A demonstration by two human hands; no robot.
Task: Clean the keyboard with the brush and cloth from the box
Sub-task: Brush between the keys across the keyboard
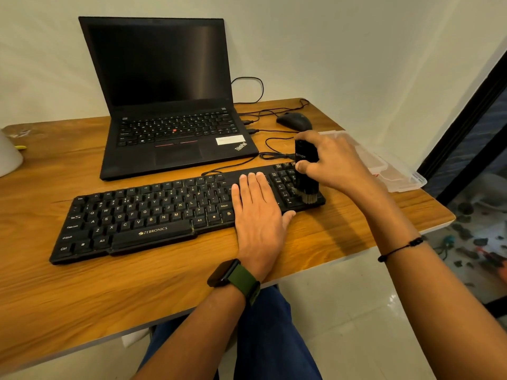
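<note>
Wood-grain bench (82, 297) with a pale edge, pushed against a plain off-white wall. Glossy light floor tiles to the right, dark-framed glass panel at far right.

On the bench: black laptop (170, 100) at the back, lid open, screen dark. Black mouse (294, 121) to its right near the back edge, cables looped between laptop and mouse. Clear plastic box (395, 171) at the right edge of the bench, just behind the right forearm. White object (8, 154) at far left, cut off by the frame.

Black keyboard (164, 212) lies in front of the laptop, angled, with its right end farther from the camera.

Left hand (258, 215): flat, palm down, fingers straight and together, pressing on the keyboard's right-centre section, between the main keys and the numpad. Thumb lies off the keyboard's near edge on the bench. Watch with green strap (236, 278) on that wrist.

Right hand (329, 163): fingers and thumb curled round the black handle of the brush (306, 171), held upright. Pale bristles point down and touch the numpad at the keyboard's right end, just right of the left hand's fingertips. Thin black cord bracelet (400, 249) on the right wrist.

Cloth: can't make it out; box contents too washed out to tell.
</note>
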